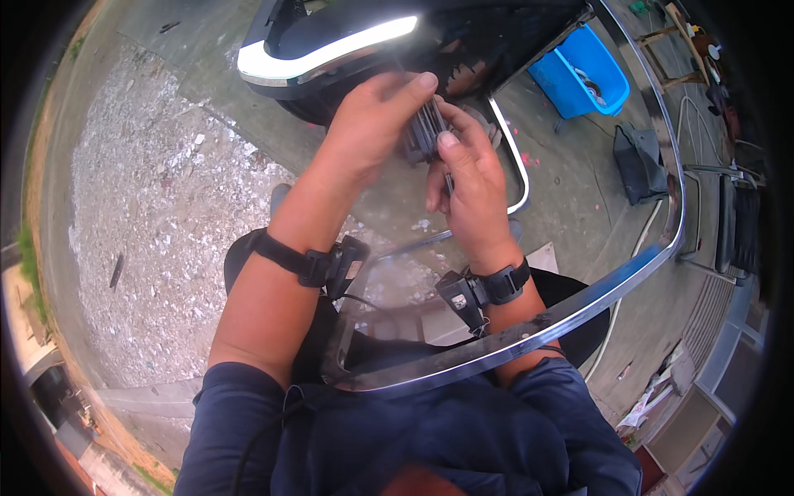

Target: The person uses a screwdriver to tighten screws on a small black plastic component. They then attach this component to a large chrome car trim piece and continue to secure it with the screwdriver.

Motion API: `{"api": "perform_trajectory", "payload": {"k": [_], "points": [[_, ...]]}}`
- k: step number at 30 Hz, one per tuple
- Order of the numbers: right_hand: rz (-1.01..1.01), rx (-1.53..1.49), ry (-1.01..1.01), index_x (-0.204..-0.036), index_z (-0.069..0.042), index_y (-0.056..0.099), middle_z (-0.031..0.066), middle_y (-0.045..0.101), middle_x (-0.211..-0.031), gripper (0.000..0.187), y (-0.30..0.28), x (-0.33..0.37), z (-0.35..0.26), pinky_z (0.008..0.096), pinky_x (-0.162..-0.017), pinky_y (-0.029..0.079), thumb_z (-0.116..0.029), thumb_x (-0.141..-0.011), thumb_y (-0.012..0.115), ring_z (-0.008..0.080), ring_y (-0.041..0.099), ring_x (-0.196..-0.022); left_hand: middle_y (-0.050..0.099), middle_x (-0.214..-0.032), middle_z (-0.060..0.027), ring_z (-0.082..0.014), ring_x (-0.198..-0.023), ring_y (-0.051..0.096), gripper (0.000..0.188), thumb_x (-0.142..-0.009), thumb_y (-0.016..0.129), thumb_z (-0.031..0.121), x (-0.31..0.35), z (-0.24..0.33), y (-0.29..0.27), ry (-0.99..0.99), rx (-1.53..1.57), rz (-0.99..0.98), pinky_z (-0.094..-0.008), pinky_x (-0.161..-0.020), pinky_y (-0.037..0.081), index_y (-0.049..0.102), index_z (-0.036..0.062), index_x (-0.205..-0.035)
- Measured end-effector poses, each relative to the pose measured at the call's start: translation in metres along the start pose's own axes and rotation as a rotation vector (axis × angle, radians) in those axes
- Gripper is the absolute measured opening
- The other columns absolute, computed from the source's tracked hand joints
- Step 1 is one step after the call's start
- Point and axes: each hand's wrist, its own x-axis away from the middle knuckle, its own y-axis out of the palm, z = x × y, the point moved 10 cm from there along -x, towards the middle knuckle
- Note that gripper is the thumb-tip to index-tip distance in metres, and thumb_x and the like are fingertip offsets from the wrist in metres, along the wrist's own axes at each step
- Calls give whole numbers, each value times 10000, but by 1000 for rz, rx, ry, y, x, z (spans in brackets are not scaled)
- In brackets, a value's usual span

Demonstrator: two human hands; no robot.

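Observation:
Between my two hands is a small bundle of dark, thin, flat strips (424, 132), standing roughly upright. My left hand (370, 124) is closed on its upper left side, the thumb reaching over the top. My right hand (473, 174) pinches it from the right with bent fingers, and a thin dark end shows below them. What the strips are made for I cannot make out. Just beyond my hands stands a black padded piece with a shiny chrome armrest (322, 59). A bent chrome tube frame (463, 361) crosses over my lap and right forearm and runs up the right side.
A blue plastic bin (571, 78) with things in it stands at the far right. Near it is a black bag-like container (638, 165). Crushed pale debris (157, 223) covers the ground on the left. Dark chairs with metal legs (732, 215) stand along the right edge.

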Motion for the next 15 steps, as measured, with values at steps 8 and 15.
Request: {"api": "perform_trajectory", "payload": {"k": [8, 15], "points": [[-7, -318, 194, -1161, 10, 611, 95, 678, -877, 435, -17, -11, 26, 224, -428, 344, -349, -1034, 402, 101, 428, -423, 680, -1154, -119, -178, -1030, 652, 424, -986, 610, 348, 4, -2, 16, -36, 231, -222, -355, -879, 511, 577, 14, -1246], [155, 542, -380, -1196, -38, 605, 99, 704, -994, 338, -23, -8, -28, 213, -496, 417, -262, -947, 655, 100, 581, -576, 656, -989, -43, -138, -912, 627, 470, -923, 703, 383, -5, -6, 0, 51, -102, 16, -316, -850, 499, 574, -4, -1155]]}}
